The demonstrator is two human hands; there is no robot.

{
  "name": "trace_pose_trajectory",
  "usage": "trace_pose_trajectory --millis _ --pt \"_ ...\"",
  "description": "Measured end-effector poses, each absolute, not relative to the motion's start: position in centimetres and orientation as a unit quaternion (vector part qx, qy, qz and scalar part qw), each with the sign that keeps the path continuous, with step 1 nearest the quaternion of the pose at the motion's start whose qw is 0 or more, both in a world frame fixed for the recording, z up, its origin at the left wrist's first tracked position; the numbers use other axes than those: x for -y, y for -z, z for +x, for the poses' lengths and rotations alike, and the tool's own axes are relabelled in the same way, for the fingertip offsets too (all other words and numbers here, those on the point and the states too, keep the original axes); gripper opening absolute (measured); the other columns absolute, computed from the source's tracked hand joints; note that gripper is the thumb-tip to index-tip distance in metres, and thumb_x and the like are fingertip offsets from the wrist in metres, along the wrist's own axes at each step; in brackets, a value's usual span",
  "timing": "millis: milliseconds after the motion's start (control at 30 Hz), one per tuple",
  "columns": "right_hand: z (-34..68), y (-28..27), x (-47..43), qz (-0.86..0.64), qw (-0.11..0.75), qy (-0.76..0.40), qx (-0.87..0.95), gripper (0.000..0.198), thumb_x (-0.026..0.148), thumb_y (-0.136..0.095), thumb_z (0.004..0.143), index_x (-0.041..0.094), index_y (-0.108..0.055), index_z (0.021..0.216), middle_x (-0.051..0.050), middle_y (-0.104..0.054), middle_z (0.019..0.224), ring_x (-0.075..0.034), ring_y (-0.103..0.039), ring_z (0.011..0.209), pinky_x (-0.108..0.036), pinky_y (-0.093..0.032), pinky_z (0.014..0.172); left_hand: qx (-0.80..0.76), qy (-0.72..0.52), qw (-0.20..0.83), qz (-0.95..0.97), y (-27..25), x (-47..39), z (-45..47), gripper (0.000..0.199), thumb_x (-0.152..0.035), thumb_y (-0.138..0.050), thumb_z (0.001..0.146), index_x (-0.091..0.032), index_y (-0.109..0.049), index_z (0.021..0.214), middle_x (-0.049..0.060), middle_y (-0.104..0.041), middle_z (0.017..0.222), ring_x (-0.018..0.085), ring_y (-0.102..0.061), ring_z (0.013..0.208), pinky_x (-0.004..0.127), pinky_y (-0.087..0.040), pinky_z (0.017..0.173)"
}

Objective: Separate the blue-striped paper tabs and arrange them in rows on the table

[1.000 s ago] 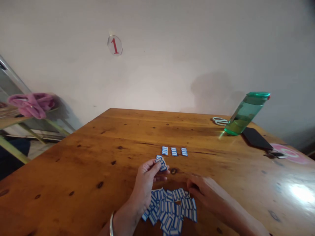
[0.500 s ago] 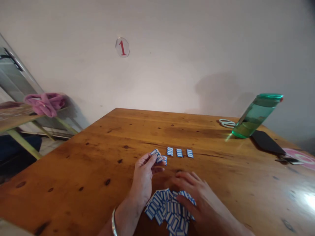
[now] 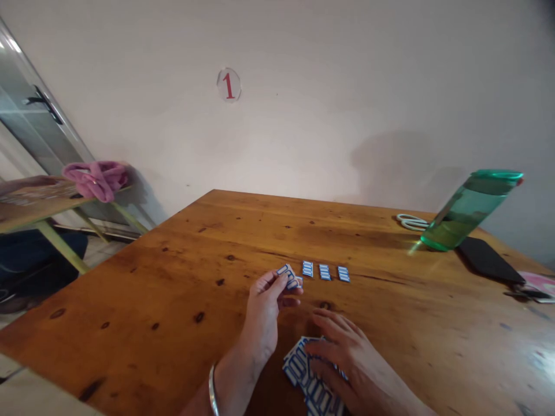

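Observation:
Pinched between the thumb and fingers of my left hand (image 3: 263,306) is a small stack of blue-and-white label cards (image 3: 289,276). One more card edge shows just behind those fingers; whether it is held or lies on the table I cannot tell. My right hand (image 3: 358,355) rests over a loose pile of the same cards (image 3: 297,365), its fingers apart and touching the top ones. It covers much of the pile. Beyond my hands, three cards lie in a row: a left card (image 3: 307,268), a middle card (image 3: 324,272) and a right card (image 3: 343,274).
The wooden table (image 3: 173,289) meets a pale wall. At the right stand a green bottle (image 3: 472,211), a white cable (image 3: 411,222), a black flat case (image 3: 489,260) and a pink round item (image 3: 540,281). Leftward, another person's arm (image 3: 26,184) lies by pink cloth (image 3: 97,178) on a side table.
The view has turned slightly left, so everything sits further right. My right hand has settled lower over the pile, hiding more of it. My left hand keeps its cards.

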State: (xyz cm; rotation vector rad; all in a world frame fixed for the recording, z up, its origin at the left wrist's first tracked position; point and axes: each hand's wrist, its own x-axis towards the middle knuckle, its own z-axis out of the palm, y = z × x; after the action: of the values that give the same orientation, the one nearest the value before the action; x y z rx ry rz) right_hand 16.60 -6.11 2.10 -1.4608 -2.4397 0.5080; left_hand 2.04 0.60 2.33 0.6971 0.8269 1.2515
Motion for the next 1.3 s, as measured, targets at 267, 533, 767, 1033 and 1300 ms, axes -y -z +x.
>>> trace_pose_trajectory --millis 267,533,767,1033,1300 --pt "17.5 -0.1 5.3 -0.571 0.191 -0.173 0.779 0.017 0.015 -0.045 0.084 0.021 -0.061 0.086 -0.006 -0.060 0.090 -0.020 -0.053 0.088 -0.033 -0.042 0.075 -0.370 -0.557 0.673 0.315 -2.0 -0.7 2.1 0.018 -0.026 -0.068 0.061 -0.012 -0.061 0.070 0.003 -0.065 0.065 0.014 -0.059 0.057 0.022 -0.046 0.048" --pt "18.1 -0.5 5.5 -0.575 0.169 -0.195 0.777 0.008 0.018 -0.053 0.078 0.020 -0.060 0.082 -0.004 -0.060 0.087 -0.019 -0.053 0.084 -0.031 -0.042 0.071 -0.367 -0.552 0.676 0.322 -2.2 -0.7 2.0 0.017 -0.027 -0.068 0.062 -0.013 -0.062 0.069 0.003 -0.064 0.065 0.013 -0.059 0.057 0.021 -0.045 0.049" --pt "18.2 -1.0 6.3 -0.544 0.156 -0.224 0.793 0.013 0.013 -0.052 0.075 0.020 -0.059 0.084 -0.002 -0.059 0.083 -0.017 -0.055 0.079 -0.028 -0.041 0.070 -0.371 -0.549 0.677 0.319 -2.3 -0.7 2.0 0.018 -0.026 -0.068 0.061 -0.013 -0.061 0.071 0.003 -0.064 0.066 0.014 -0.059 0.058 0.022 -0.044 0.049" --pt "17.8 -0.8 6.6 -0.557 0.110 -0.207 0.797 0.018 0.014 -0.056 0.069 0.021 -0.056 0.086 -0.003 -0.056 0.089 -0.020 -0.052 0.085 -0.032 -0.039 0.070 -0.375 -0.547 0.675 0.324 -2.1 -0.7 2.0 0.021 -0.029 -0.069 0.059 -0.013 -0.061 0.071 0.003 -0.064 0.065 0.013 -0.059 0.057 0.022 -0.044 0.049" --pt "17.2 -1.0 6.7 -0.556 0.057 -0.226 0.798 0.016 0.011 -0.052 0.068 0.019 -0.054 0.083 -0.006 -0.055 0.090 -0.021 -0.051 0.083 -0.033 -0.037 0.069 -0.375 -0.541 0.677 0.330 -1.8 -0.7 2.3 0.018 -0.026 -0.067 0.063 -0.013 -0.061 0.074 0.002 -0.064 0.067 0.013 -0.059 0.059 0.021 -0.044 0.049"
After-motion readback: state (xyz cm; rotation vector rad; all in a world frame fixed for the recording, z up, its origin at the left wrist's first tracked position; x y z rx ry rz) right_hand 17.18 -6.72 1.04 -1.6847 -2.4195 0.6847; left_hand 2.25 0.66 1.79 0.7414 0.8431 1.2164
